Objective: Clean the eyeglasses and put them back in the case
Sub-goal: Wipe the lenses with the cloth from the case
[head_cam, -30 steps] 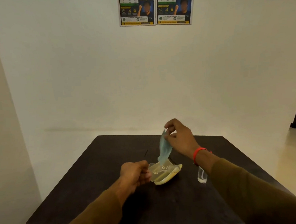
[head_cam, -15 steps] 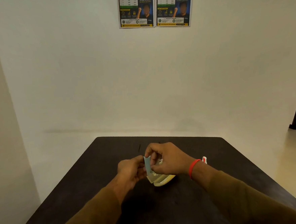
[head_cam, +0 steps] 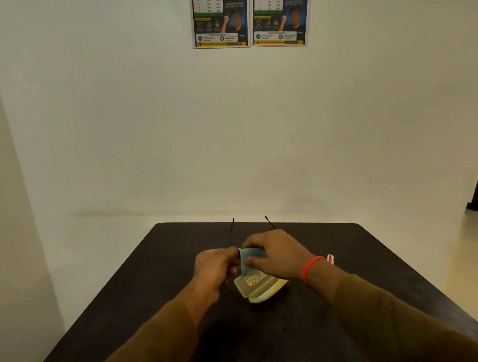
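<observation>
Single head-worn view, facing forward and down, table [head_cam: 128, 315] close, wall [head_cam: 144, 131] beyond

The dark counter [head_cam: 128, 315] is bare on its left half and along the near edge. In the middle the open case [head_cam: 261, 288] stands in the way, with both hands just above it. Two thin temple arms [head_cam: 232, 232] stick up behind the hands, toward the wall [head_cam: 144, 131].

Case [head_cam: 259, 289] on table [head_cam: 128, 315], near middle; both hands [head_cam: 215, 267] just above and behind it; cloth [head_cam: 250, 260] between them; two posters [head_cam: 248, 13] side by side on far wall.
</observation>
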